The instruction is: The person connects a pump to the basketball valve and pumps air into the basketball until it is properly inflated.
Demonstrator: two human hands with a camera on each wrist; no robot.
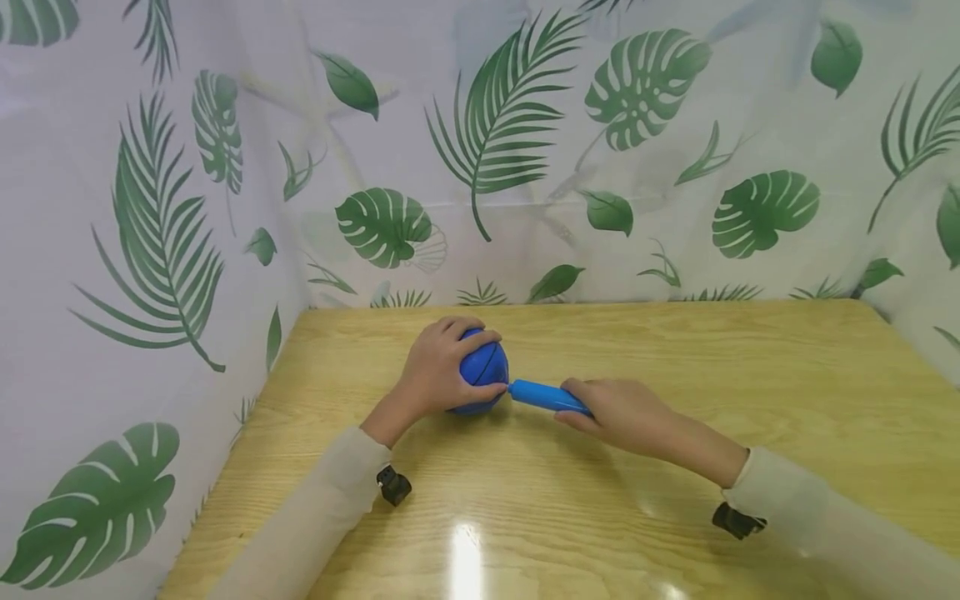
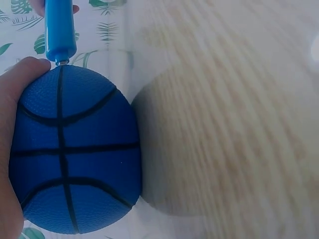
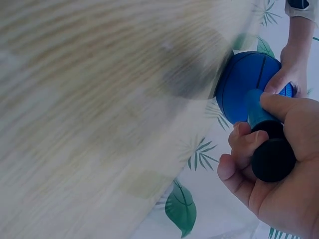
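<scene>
A small blue basketball (image 1: pixel 486 367) with black seams sits on the wooden table (image 1: pixel 420 517). My left hand (image 1: pixel 438 367) grips it from the left, with the thumb along the near side and the fingers over the top. My right hand (image 1: pixel 622 412) holds a light blue hand pump (image 1: pixel 543 395) by its body. The metal tip of the pump meets the ball's right side; in the left wrist view the pump (image 2: pixel 61 30) lines up with a seam. Its black handle end (image 3: pixel 273 160) shows between the curled fingers in the right wrist view.
A white cloth printed with green leaves (image 1: pixel 517 125) hangs behind the table and along its left side. Each wrist carries a small black camera, the left one (image 1: pixel 393 485) and the right one (image 1: pixel 738 521) below the sleeves. Light glares off the table's front.
</scene>
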